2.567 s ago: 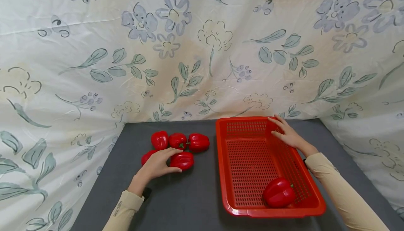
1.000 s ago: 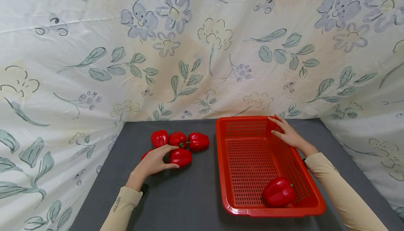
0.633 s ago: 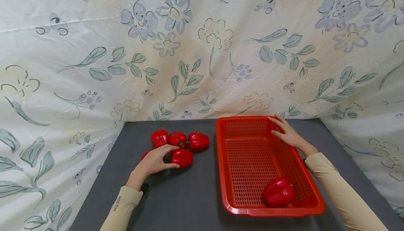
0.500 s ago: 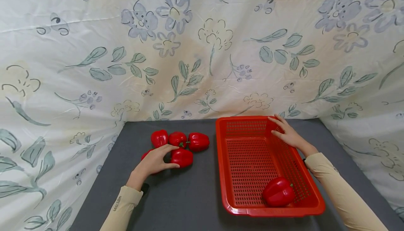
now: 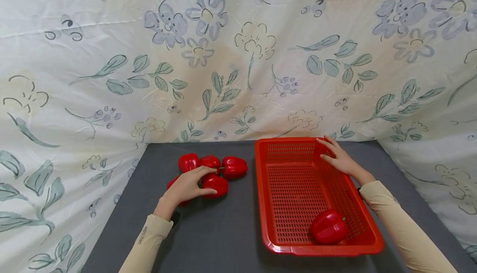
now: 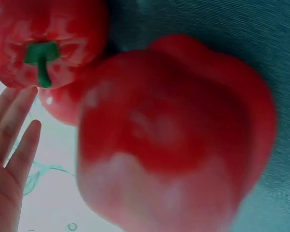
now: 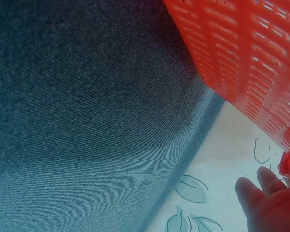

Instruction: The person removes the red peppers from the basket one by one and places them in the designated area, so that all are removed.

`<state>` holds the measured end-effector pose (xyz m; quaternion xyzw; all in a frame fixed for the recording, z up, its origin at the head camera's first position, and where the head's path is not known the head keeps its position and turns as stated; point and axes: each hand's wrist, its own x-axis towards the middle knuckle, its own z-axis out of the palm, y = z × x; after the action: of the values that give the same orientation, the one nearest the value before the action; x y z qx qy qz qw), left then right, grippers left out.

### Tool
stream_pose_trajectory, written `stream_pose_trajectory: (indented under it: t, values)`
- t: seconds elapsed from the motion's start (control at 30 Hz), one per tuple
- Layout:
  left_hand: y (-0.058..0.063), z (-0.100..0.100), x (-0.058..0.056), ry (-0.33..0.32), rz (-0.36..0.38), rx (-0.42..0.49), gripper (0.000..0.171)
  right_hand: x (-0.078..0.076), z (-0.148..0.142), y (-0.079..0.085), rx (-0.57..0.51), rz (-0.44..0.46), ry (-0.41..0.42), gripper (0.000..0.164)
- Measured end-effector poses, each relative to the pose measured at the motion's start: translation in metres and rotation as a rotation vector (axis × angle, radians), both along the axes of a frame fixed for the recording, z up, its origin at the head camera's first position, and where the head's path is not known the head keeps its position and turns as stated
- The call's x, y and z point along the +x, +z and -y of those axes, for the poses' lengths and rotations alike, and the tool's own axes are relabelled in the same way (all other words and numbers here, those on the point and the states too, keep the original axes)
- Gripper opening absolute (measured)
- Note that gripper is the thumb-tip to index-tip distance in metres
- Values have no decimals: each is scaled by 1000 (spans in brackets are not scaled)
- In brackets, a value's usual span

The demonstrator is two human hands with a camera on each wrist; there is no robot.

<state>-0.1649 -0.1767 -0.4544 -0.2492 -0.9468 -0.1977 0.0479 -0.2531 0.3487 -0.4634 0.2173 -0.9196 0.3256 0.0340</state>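
Observation:
My left hand is around the left end of a red bell pepper, thumb in front and fingers over its far side. In the left wrist view its fingers look nearly straight and apart from the large near pepper. Another bell pepper lies partly hidden beneath this hand. Behind stand three more: a left one, a middle one and a right one. My right hand holds the far right corner of a red plastic basket, thumb inside the rim.
One bell pepper lies in the basket's near right corner. The dark grey table ends at the back against a floral cloth, which also hangs on both sides. Dark tabletop lies between the pepper group and the basket.
My left hand has shifted slightly right and away from me, its thumb now overlapping the front pepper. My right hand and the basket have not moved.

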Motion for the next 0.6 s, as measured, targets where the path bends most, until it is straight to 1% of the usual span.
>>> stream_pose_trajectory:
  t: [0.17, 0.33, 0.47, 0.6]
  values:
    - [9, -10, -2, -40, 6, 26, 70, 2, 1, 3, 15, 18, -4, 60]
    - [16, -20, -5, -74, 8, 18, 69, 1, 1, 3, 16, 19, -7, 59]
    - [19, -30, -8, -109, -22, 13, 71, 2, 2, 2, 12, 20, -8, 59]
    - [22, -41, -10, -138, -70, -13, 71, 2, 0, 1, 6, 19, -6, 60]
